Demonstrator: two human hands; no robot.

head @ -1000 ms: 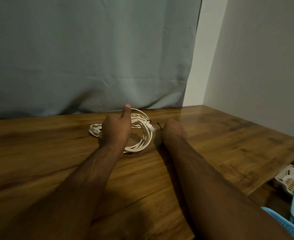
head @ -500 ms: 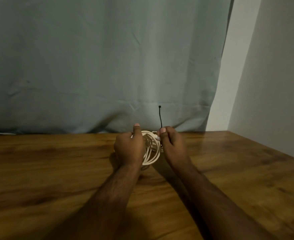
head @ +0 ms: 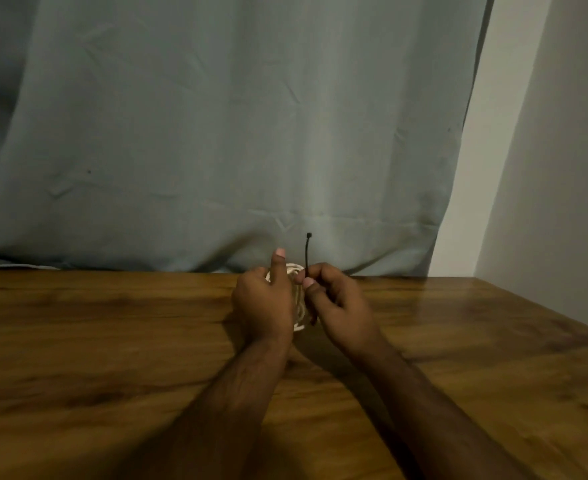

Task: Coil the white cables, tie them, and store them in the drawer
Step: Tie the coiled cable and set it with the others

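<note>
A second ago the coiled white cable (head: 299, 299) lay flat on the wooden table (head: 112, 341) under the left hand (head: 263, 303), with the right hand (head: 334, 299) beside it pinching something small and dark. Now the coil is stood up on edge between both hands, lifted off or barely touching the table near its far edge, and a black cable tie (head: 307, 252) points straight up above the right hand. My reading is that coiling is finished and tying is just starting; the tie does not look looped round the bundle yet, though the hands hide its lower end.

The left hand grips the coil, fingers curled round the loops and thumb sticking up. The right hand pinches the tie low down between thumb and fingertips, right against the coil.

Count: one cable bundle, one black tie, two hands. How many separate cables make up the bundle cannot be told. No drawer is in view. Behind the table hang a grey-green curtain (head: 216, 133) and a pale wall (head: 562, 168).
</note>
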